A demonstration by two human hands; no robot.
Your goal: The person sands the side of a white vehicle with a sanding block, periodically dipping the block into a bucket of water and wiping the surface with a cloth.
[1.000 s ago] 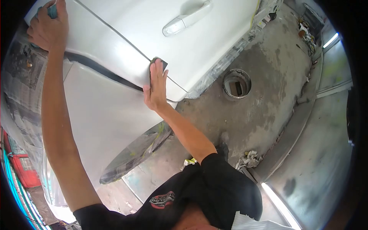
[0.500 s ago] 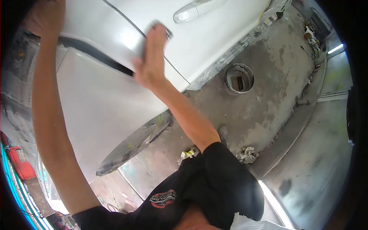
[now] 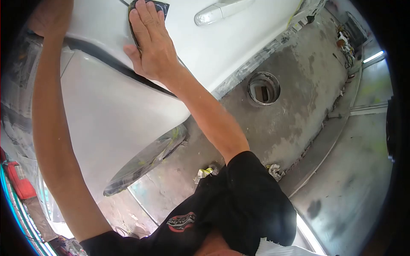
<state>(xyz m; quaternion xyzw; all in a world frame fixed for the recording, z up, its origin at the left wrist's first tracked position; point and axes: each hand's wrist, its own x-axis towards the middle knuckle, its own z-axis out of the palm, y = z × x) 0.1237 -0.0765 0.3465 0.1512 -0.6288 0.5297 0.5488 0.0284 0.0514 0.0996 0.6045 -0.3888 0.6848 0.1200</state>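
In the head view, my right hand (image 3: 151, 42) lies stretched over a dark sheet of sandpaper (image 3: 162, 6), pressing it to the white car door (image 3: 205, 51). Most of the sheet is under my fingers; one corner sticks out past the fingertips. Below it is the gap between the door and the white fender panel (image 3: 106, 106). My left hand (image 3: 50, 19) rests at the car's upper left edge, beside plastic masking film (image 3: 19, 72). Its fingers are mostly lost in the dark border of the picture.
A white door handle (image 3: 220, 13) stands out from the door. On the concrete floor is a bucket (image 3: 264, 88) with a block-like thing inside. A film-covered wheel (image 3: 145, 162) sits under the fender. Crumpled paper (image 3: 275, 172) lies near my arm. A wall (image 3: 341, 170) runs along the right.
My right hand has slid up and left over the door with the sandpaper, and more of the sheet shows now. My left hand has hardly moved.
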